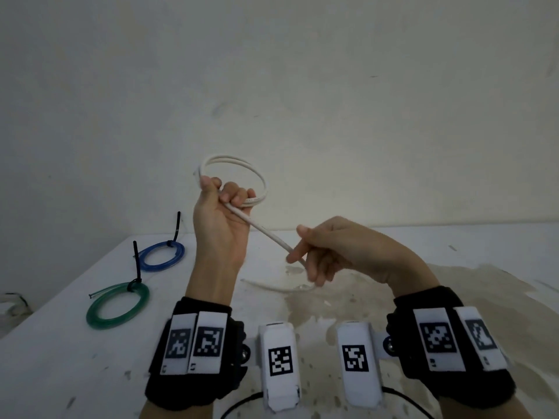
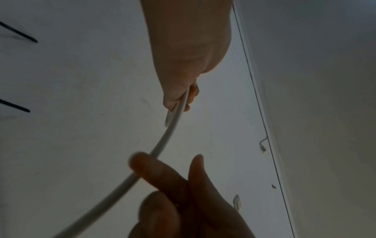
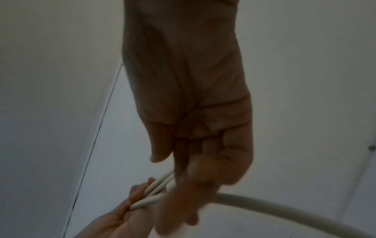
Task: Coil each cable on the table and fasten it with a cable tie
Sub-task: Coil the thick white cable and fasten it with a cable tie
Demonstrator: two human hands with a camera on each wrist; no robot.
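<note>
My left hand (image 1: 230,198) is raised above the table and grips a white cable (image 1: 266,233) that is wound into a few loops (image 1: 242,162) above its fingers. A straight run of the cable slants down to my right hand (image 1: 302,256), which pinches it between thumb and fingers. The loose tail (image 1: 272,287) lies on the table below. In the left wrist view the left hand (image 2: 179,103) clasps the cable (image 2: 162,141), and the right hand's fingers (image 2: 154,167) curl over it lower down. The right wrist view shows the loops (image 3: 154,185) in the left hand's fingers (image 3: 132,201).
On the white table (image 1: 75,358) at the left lie a blue coil (image 1: 163,255) and a green coil (image 1: 118,305), each bound with a black cable tie whose tail sticks up. A plain wall stands behind the table. Stains mark the table's right side.
</note>
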